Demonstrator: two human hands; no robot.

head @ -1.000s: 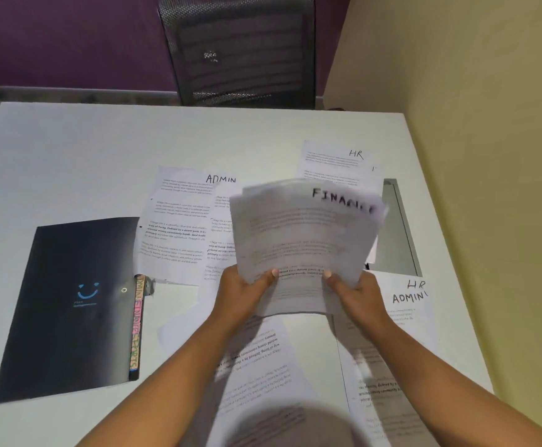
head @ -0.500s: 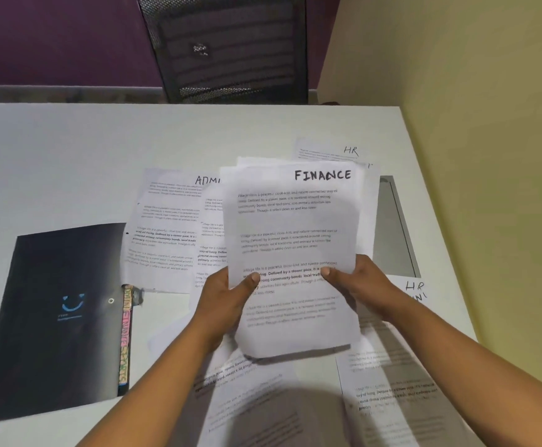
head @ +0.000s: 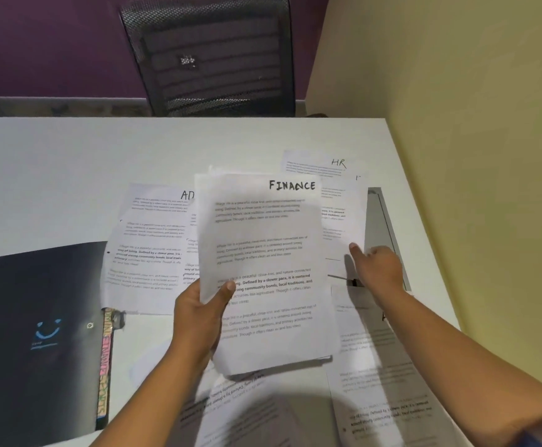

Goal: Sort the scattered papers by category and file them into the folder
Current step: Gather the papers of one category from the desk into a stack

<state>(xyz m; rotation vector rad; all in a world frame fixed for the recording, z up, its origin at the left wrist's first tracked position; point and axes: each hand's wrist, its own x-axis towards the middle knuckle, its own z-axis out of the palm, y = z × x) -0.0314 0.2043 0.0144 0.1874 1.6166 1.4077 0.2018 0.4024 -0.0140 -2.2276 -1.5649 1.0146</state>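
Note:
My left hand [head: 200,312] grips a small stack of printed sheets headed FINANCE [head: 263,246], held up above the white table [head: 69,162]. My right hand [head: 377,267] is off the stack and reaches to the right, fingers touching the edge of a sheet [head: 340,221] that lies under the HR page [head: 315,164]. An ADMIN sheet [head: 153,240] lies left of the stack. The black folder [head: 37,333] with a blue smile logo lies shut at the left. More sheets [head: 379,382] are spread near me, partly under my arms.
A grey flat object [head: 381,227] lies at the table's right edge by the yellow wall [head: 473,156]. A colourful patterned strip [head: 106,362] runs along the folder's right edge. A black mesh chair [head: 211,56] stands behind the table.
My right hand let go of the FINANCE stack and moved right to the sheets by the grey object. My left hand alone now holds the stack, lowered slightly.

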